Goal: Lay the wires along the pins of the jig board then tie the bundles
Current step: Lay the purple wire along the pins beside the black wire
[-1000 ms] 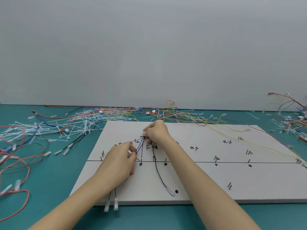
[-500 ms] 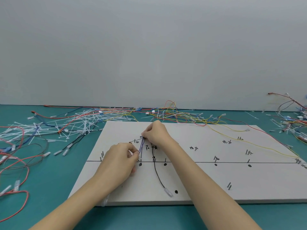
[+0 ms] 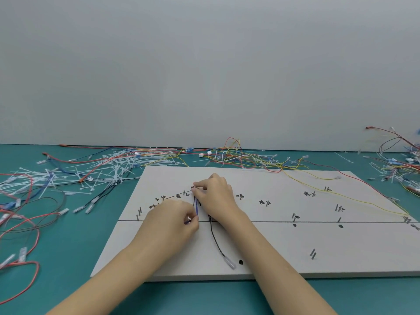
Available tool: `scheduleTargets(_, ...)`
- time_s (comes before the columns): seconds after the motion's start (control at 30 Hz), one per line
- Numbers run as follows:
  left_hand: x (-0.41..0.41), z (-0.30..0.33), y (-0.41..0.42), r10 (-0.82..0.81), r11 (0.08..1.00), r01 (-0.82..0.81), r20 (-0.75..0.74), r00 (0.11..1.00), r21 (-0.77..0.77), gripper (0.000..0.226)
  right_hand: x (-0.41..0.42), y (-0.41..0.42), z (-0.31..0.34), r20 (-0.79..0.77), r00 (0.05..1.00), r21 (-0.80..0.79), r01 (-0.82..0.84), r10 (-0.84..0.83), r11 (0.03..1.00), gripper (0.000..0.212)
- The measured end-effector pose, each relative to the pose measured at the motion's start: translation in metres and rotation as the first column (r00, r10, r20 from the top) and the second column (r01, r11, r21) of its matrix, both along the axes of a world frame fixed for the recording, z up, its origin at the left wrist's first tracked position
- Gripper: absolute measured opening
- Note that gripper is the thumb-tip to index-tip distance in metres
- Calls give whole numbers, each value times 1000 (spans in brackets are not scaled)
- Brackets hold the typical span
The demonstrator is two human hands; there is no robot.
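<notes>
1. Head view, at the bench [image 3: 56, 280]: a person works over a white jig board [image 3: 295, 253], both forearms reaching in from the near edge.
2. The left hand [image 3: 169, 220] is curled, finger and thumb pinching the near end of a blue wire [image 3: 196, 209] just above the board's ruled line.
3. The right hand [image 3: 214, 193] is curled too, fingertips nipping the far end of that wire at a pin near the handwritten marks; the blue wire runs short and taut between the two hands.
4. A black wire [image 3: 216, 243] lies on the board just right of the blue one, trailing to a clear terminal [image 3: 230, 264] near the front edge, touched by neither hand as far as can be seen.
5. A yellow wire [image 3: 363, 202] sags across the board's far right corner.
6. Loose wires and a heap of white ties [image 3: 106, 172] litter the bench to the left and rear.
7. Judgement: laying is at an early stage; no bundle on the board looks tied.
8. Risks: the thin wire could spring off its pin if either pinch eases, a forearm could drag the black wire out of line, and a hard pull could bend a pin.
</notes>
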State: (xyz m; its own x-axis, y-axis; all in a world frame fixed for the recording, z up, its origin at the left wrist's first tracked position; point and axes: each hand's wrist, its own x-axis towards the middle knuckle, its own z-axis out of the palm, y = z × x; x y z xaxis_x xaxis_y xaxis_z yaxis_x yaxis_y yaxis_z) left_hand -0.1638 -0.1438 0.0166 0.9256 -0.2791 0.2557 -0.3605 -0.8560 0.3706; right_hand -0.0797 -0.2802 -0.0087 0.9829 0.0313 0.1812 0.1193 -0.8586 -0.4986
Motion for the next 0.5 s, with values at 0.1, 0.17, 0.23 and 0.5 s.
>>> scheduleTargets(0.1,-2,1,-3,-72,980,69,10,997,189,23,-1,0,-1,9,1000,-7,3,-3,1000,33)
scheduleTargets(0.17,-4,0,-5,-91,953,90,-11,996,290,24,-2,0,-2,15,1000,-8,1,-1,1000,33)
scheduleTargets(0.23,-5,0,-5,-91,919,89,-13,996,384,24,-3,0,-2,17,1000,-1,2,-2,1000,33)
scheduleTargets(0.5,0,6,3,-123,822,106,-8,992,559,26,-3,0,-2,17,999,65,32,-33,997,34)
